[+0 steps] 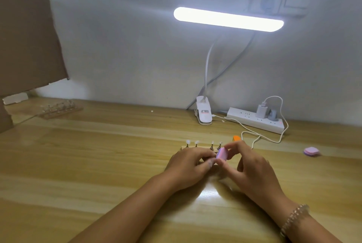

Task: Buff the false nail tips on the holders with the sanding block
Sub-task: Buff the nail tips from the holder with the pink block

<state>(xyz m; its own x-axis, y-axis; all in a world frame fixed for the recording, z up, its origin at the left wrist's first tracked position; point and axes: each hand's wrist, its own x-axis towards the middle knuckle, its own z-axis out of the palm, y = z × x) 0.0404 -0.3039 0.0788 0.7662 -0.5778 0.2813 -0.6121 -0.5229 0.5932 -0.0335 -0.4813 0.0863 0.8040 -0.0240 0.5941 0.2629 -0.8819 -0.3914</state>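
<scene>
While your right grip (252, 167) pinches the sanding block (281, 154) just above the holders (212, 147) on the surface (98, 154), your left grip (186, 164) curls beside it, holding what I cannot tell; four nail tips (188, 141) behind seem left to buff

Just one view for you: wide-angle head cam, looking fwd and down over the wooden table (88, 154) toward the wall (127, 46). It's pretty close in, w/ your left hand (187, 164) and right hand (254, 174) low-center and both forearms running off the btm edge.
</scene>
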